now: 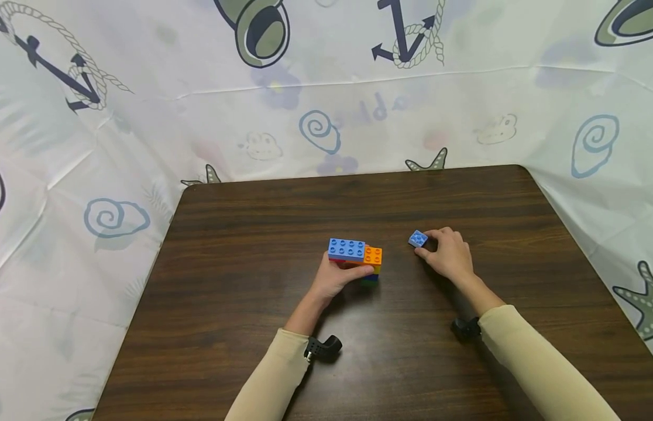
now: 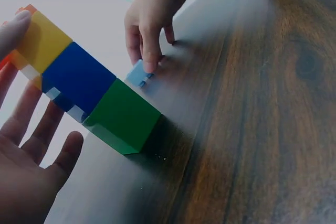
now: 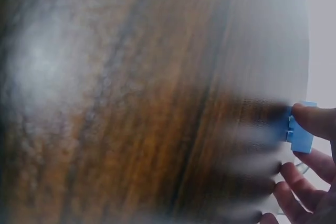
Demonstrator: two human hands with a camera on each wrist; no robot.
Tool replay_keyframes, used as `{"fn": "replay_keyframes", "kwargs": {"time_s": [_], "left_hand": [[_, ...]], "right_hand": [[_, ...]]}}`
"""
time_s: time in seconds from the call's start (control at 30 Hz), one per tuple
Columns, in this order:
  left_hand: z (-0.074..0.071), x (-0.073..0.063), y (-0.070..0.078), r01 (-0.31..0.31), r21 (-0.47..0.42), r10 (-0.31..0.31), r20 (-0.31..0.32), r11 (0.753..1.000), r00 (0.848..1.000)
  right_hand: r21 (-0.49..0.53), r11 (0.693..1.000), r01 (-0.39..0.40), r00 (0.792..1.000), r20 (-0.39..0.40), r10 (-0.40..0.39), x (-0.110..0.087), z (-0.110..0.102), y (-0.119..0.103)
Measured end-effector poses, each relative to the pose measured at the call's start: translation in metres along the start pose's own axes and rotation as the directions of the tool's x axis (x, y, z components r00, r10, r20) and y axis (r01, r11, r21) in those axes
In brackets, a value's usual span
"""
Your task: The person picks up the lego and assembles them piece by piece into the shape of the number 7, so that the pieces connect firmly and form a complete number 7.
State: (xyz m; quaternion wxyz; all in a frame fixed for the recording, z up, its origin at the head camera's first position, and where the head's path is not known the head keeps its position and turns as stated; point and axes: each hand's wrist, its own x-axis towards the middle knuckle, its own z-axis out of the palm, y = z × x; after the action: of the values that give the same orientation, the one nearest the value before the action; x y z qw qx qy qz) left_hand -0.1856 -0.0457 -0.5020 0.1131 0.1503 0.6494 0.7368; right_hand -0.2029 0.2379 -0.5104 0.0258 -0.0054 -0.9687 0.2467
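Observation:
My left hand [image 1: 330,278] grips a stack of toy building bricks [image 1: 373,256] near the middle of the table. Green [image 2: 123,116], dark blue and yellow bricks rise in a column, with orange above. A light blue eight-stud brick [image 1: 346,249] lies on top, beside bare orange studs; a red edge shows under it. To the right, my right hand [image 1: 450,255] pinches a small light blue brick [image 1: 418,238] between thumb and fingers. In the right wrist view the small brick [image 3: 302,132] has its studs turned toward the tabletop. The two hands are apart.
Both hands work over a dark wood-grain table [image 1: 242,234] with rounded far corners. Behind and beside it hangs a white cloth [image 1: 210,128] printed with anchors, shells and starfish. A black band [image 1: 323,348] with a small device sits on each wrist.

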Motion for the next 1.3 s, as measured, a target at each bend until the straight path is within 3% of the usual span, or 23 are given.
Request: {"fn": "replay_keyframes", "kwargs": {"time_s": [0.2, 0.47, 0.63, 0.77, 0.97, 1.2, 1.3], "left_hand": [[0.011, -0.005, 0.024, 0.012, 0.059, -0.012, 0.012, 0.998, 1.000], [0.013, -0.006, 0.021, -0.022, 0.165, 0.020, 0.012, 0.986, 1.000], [0.013, -0.008, 0.019, -0.026, 0.239, 0.023, 0.015, 0.971, 1.000], [0.012, -0.010, 0.017, -0.053, 0.265, 0.052, 0.011, 0.963, 0.999], [0.014, -0.010, 0.013, -0.090, 0.294, 0.101, -0.020, 0.952, 0.995], [0.011, 0.000, -0.017, -0.058, 0.316, 0.083, -0.066, 0.947, 0.994], [0.010, -0.001, -0.020, -0.053, 0.326, 0.082, -0.077, 0.944, 0.994]], "right_hand": [[0.068, 0.998, -0.001, 0.999, 0.034, -0.001, 0.002, -0.002, 0.001], [0.182, 0.983, -0.025, 0.998, 0.057, 0.014, 0.001, -0.003, -0.001], [0.275, 0.961, 0.016, 0.999, 0.034, -0.027, 0.001, -0.004, -0.009], [0.361, 0.931, 0.045, 0.998, 0.023, -0.057, 0.000, -0.009, -0.020], [0.504, 0.858, 0.095, 0.991, 0.034, -0.129, -0.001, -0.018, -0.040], [0.568, 0.805, 0.173, 0.969, 0.050, -0.244, -0.010, -0.030, -0.065], [0.583, 0.787, 0.202, 0.960, 0.042, -0.278, -0.014, -0.035, -0.074]]}}
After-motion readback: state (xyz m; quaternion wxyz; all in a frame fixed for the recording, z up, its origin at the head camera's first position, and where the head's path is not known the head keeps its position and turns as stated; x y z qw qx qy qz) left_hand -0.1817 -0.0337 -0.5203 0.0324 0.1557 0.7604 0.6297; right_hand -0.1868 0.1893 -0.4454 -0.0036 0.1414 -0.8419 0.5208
